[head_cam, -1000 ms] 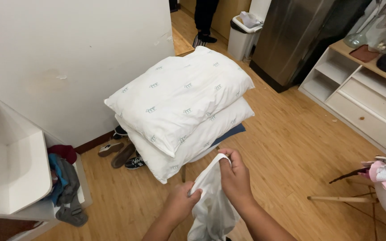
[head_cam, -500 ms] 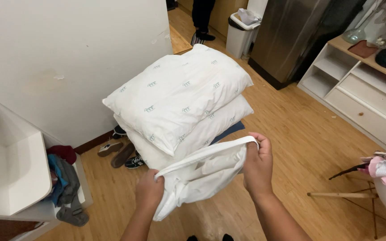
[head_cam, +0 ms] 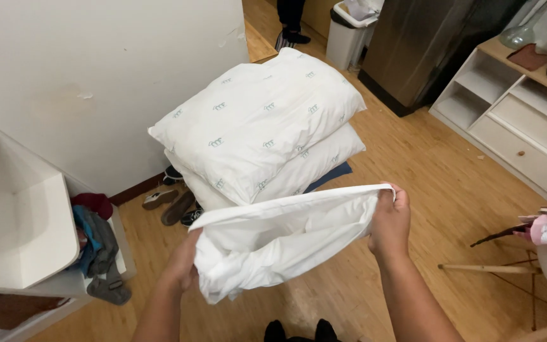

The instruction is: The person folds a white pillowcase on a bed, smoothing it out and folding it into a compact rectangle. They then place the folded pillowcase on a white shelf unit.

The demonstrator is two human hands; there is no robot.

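I've got the white pillowcase [head_cam: 280, 244] stretched out in the air between both hands, above the wooden floor [head_cam: 451, 190]. Left hand [head_cam: 182, 269] fingers clenched on one end, right hand [head_cam: 389, 218] fingers pinching the other. Two stacked pillows [head_cam: 261, 136] sit just beyond.

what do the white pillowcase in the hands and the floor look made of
White pillowcase: thin woven cloth, probably cotton, matte; it creases and sags softly between the left hand and right hand. Floor: wood or wood-look laminate, light sheen, visible plank grain.
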